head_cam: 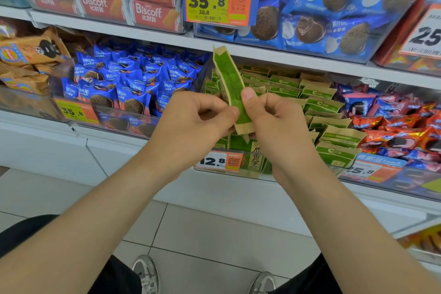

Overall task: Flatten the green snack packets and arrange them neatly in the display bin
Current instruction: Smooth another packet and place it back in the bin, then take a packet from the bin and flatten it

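Note:
A green snack packet with tan sealed ends stands nearly upright in front of the shelf, held edge-on between both hands. My left hand pinches its lower left side. My right hand pinches the lower right side, thumb pressed on the green face. Behind and below them the clear display bin holds several more green packets, some in rows at the back and some lying loose and tilted at the right front. A price tag reading 12.8 is fixed to the bin's front.
Blue cookie packets fill the bin to the left, red and blue packets the bin to the right. The upper shelf hangs just above the held packet. White floor tiles and my shoes are below.

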### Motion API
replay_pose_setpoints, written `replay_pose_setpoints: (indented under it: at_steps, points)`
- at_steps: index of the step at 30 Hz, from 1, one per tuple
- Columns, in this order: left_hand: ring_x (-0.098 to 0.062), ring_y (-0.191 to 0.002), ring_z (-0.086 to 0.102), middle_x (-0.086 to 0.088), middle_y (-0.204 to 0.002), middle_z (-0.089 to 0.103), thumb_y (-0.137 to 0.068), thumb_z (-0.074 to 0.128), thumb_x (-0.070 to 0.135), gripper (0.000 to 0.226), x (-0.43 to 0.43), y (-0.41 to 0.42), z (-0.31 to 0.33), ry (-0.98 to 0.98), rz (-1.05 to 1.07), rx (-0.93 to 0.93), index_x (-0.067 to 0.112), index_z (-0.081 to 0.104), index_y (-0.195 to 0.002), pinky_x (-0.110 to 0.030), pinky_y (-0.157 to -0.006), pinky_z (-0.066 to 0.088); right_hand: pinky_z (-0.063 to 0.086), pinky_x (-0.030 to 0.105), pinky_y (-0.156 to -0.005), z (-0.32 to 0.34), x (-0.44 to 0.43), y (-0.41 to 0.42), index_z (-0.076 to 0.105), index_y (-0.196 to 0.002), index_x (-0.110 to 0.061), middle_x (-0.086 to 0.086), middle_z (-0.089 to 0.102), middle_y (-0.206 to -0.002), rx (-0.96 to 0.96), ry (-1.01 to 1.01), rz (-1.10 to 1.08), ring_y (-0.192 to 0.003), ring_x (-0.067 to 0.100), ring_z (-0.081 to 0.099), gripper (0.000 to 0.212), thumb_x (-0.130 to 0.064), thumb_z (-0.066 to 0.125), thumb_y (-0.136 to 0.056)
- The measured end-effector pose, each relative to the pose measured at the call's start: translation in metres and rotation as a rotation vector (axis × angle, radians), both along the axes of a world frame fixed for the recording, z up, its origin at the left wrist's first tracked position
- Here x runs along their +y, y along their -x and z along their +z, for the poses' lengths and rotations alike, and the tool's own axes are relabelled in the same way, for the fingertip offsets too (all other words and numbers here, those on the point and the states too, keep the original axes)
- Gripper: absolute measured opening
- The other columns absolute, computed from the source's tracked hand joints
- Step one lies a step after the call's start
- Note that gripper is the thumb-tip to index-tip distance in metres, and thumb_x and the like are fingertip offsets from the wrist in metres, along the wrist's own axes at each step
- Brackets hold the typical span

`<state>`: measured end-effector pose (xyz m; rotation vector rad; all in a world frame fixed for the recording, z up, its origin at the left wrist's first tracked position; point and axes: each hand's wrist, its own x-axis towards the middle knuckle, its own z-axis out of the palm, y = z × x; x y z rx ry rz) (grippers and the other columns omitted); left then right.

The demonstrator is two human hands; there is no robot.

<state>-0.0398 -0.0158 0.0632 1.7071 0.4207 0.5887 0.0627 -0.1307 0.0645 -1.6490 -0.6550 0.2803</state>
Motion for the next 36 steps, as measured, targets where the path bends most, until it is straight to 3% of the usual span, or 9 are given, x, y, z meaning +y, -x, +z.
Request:
replay_pose_setpoints:
  at_steps: [3,8,13,16,21,27,31,34,36]
  points:
    - [-0.019,-0.095,0.080,-0.006,-0.098,0.081,-0.105,0.063,0.007,0.020,-0.003,0.000,0.001,0.080,-0.045,-0.013,0.005,0.073,-0.089,-0.031,-0.089,0.064,0.057,0.062,-0.083,0.002,-0.001,0.000,0.075,-0.089,0.002,0.035,0.067,-0.094,0.127,-0.012,0.005,-0.072,0.029,0.057,0.050,-0.044,0.063,-0.105]
    - [-0.025,-0.096,0.080,-0.014,-0.098,0.079,-0.104,0.060,0.003,0.020,-0.004,-0.001,0.004,0.293,-0.043,-0.063,-0.004,0.067,-0.087,-0.035,-0.092,0.064,0.062,0.044,-0.081,0.009,-0.004,-0.002,0.081,-0.083,-0.011,0.015,0.078,-0.087,0.101,0.005,-0.020,-0.076,0.022,0.070,0.038,-0.046,0.074,-0.097]
    - [-0.028,-0.093,0.076,-0.030,-0.111,0.076,-0.098,0.055,-0.003,0.022,-0.002,0.000,0.010,0.489,-0.003,-0.135,-0.018,0.068,-0.105,-0.039,-0.086,0.065,0.062,0.022,-0.077,0.010,-0.007,-0.010,0.072,-0.127,-0.018,-0.002,0.081,-0.109,0.277,0.060,0.106,-0.097,0.011,0.078,0.051,-0.054,0.077,-0.091]
    - [-0.027,-0.085,0.079,-0.022,-0.101,0.079,-0.098,0.056,0.006,0.026,-0.002,0.001,0.013,0.502,0.023,-0.079,-0.010,0.075,-0.104,-0.036,-0.075,0.065,0.064,0.035,-0.085,0.012,-0.009,-0.005,0.075,-0.118,-0.018,-0.003,0.082,-0.102,0.266,0.050,0.158,-0.095,0.014,0.079,0.027,-0.033,0.077,-0.097]
    - [-0.029,-0.084,0.081,-0.012,-0.095,0.082,-0.103,0.067,0.011,0.018,-0.002,0.001,0.010,0.348,0.082,0.020,0.002,0.070,-0.117,-0.036,-0.069,0.066,0.066,0.037,-0.078,0.011,-0.007,-0.006,0.063,-0.125,-0.026,-0.007,0.079,-0.103,-0.052,0.091,0.018,-0.091,0.010,0.078,0.038,-0.026,0.082,-0.093]
    - [-0.027,-0.079,0.081,-0.014,-0.091,0.081,-0.104,0.065,0.004,0.020,0.004,0.004,0.004,0.328,0.182,0.004,0.006,0.054,-0.120,-0.033,-0.064,0.065,0.059,0.030,-0.068,0.015,-0.008,-0.004,0.078,-0.115,-0.013,0.008,0.082,-0.101,0.419,-0.084,0.163,-0.086,0.020,0.076,0.025,-0.028,0.060,-0.108]
    - [-0.025,-0.082,0.080,-0.015,-0.096,0.080,-0.104,0.068,0.017,0.011,0.005,0.003,0.000,0.166,0.194,0.011,0.008,0.071,-0.109,-0.044,-0.078,0.068,0.061,0.027,-0.074,0.011,-0.007,-0.002,0.079,-0.112,-0.005,0.014,0.081,-0.105,0.547,-0.185,0.207,-0.091,0.023,0.078,0.021,-0.019,0.072,-0.098]
    - [-0.024,-0.100,0.079,-0.004,-0.104,0.081,-0.099,0.074,0.036,0.025,0.001,0.004,0.005,0.150,0.052,0.029,0.016,0.076,-0.112,-0.045,-0.091,0.065,0.065,0.034,-0.073,0.009,-0.008,-0.002,0.079,-0.102,0.000,0.015,0.081,-0.095,0.365,-0.195,0.102,-0.086,0.029,0.080,0.012,-0.009,0.075,-0.095]
    - [-0.023,-0.106,0.078,-0.004,-0.110,0.081,-0.102,0.070,0.023,0.020,0.000,0.004,0.006,0.142,-0.062,0.022,0.015,0.076,-0.119,-0.042,-0.095,0.063,0.065,0.034,-0.069,0.009,-0.007,-0.001,0.080,-0.095,-0.003,0.014,0.081,-0.089,0.258,-0.182,0.078,-0.078,0.027,0.079,0.005,-0.006,0.076,-0.094]
